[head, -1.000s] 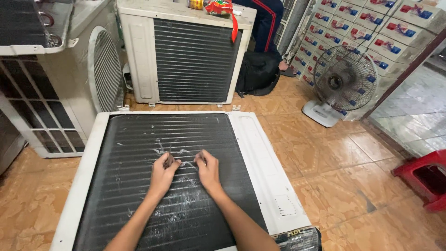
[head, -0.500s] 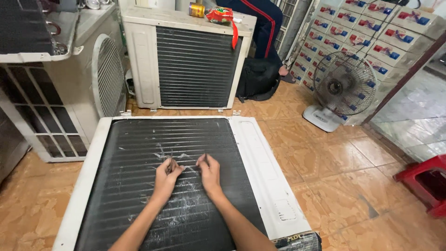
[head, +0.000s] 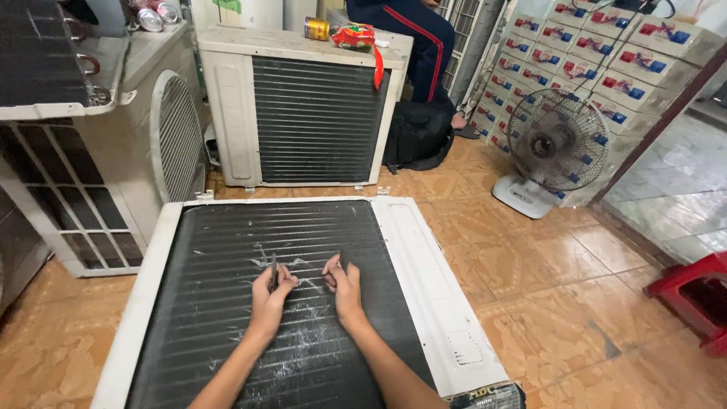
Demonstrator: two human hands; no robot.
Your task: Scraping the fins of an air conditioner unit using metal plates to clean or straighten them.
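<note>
My left hand (head: 270, 294) is pinched shut on a thin dark tool (head: 273, 274), tip on the black fin coil (head: 227, 288) directly under it. Right hand (head: 342, 284) is curled, grip contents unclear, just beside the left on the same scuffed patch. Fins run across me; the white air-conditioner unit (head: 424, 265) lies flat on the floor.

Orange tiled floor (head: 530, 273), stacked boxes (head: 606, 53), perhaps shop.

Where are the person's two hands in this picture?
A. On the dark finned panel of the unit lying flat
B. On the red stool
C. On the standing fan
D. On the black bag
A: the left hand and right hand rest side by side on the scratched finned panel.
</note>
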